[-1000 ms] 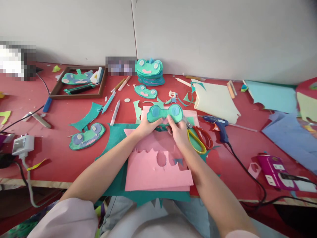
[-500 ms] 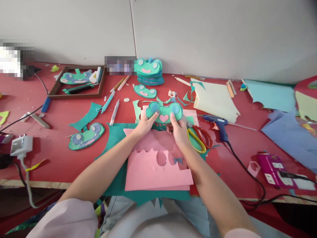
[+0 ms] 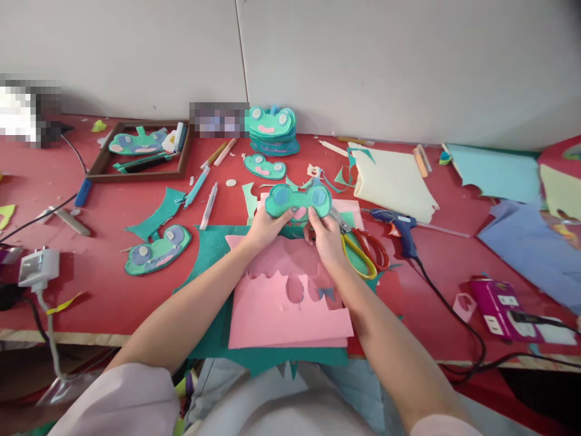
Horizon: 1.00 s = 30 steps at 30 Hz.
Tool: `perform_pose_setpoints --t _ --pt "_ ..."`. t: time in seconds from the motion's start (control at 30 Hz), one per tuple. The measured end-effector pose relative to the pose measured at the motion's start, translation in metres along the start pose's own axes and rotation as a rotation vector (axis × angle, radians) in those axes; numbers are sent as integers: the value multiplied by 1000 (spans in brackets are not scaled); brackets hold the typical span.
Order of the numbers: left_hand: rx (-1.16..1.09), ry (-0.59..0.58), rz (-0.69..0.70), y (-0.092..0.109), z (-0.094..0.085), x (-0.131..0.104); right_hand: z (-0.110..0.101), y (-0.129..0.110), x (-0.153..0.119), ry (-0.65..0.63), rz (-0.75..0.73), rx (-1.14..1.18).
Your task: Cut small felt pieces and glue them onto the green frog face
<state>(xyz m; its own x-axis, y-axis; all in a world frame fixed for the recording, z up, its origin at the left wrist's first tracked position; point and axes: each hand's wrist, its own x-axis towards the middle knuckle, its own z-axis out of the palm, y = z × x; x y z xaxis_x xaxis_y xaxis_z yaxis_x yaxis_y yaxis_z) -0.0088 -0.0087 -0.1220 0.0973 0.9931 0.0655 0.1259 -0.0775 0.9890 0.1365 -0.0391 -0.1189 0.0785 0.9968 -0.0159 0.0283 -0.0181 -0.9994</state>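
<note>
A green felt frog face (image 3: 298, 198) with blue eye circles and a pink heart is held up between both hands. My left hand (image 3: 269, 226) grips its lower left side, the thumb on the front near the heart. On the lower right, my right hand (image 3: 327, 233) pinches it the same way. The fingers behind the felt are mostly hidden. Beneath my forearms lies pink felt (image 3: 290, 312) with cut-outs, on top of dark green felt (image 3: 213, 254). Scissors (image 3: 368, 251) with yellow and red handles rest just right of my right hand.
A stack of frog faces (image 3: 273, 133) stands by the wall, with a single frog face (image 3: 264, 167) before it. Another frog face (image 3: 158, 251) lies left. A glue gun (image 3: 399, 229), cream felt (image 3: 393, 181) and a purple power strip (image 3: 503, 312) are right; a brown tray (image 3: 136, 177) is back left.
Both thumbs have slid inward and down along the frog face's lower edge, now partly covering the heart. The face has tilted slightly.
</note>
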Motion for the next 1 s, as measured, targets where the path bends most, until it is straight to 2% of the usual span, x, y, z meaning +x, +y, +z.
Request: perform_pose_setpoints --t 0.13,0.3,0.47,0.7,0.83,1.0 --pt "39 16 -58 -5 -1 3 -1 1 0 4 2 -22" --pt "-16 -66 -80 -4 -1 6 0 -2 1 54 -26 -66" --pt "10 -90 -49 4 -1 3 1 0 2 39 -53 -69" --pt "11 -162 -38 5 -3 4 0 1 3 11 -73 -104" --pt "20 -163 -5 5 -3 4 1 0 2 6 -31 -56" --pt "44 -173 22 5 -3 2 -2 4 3 -30 -53 -129"
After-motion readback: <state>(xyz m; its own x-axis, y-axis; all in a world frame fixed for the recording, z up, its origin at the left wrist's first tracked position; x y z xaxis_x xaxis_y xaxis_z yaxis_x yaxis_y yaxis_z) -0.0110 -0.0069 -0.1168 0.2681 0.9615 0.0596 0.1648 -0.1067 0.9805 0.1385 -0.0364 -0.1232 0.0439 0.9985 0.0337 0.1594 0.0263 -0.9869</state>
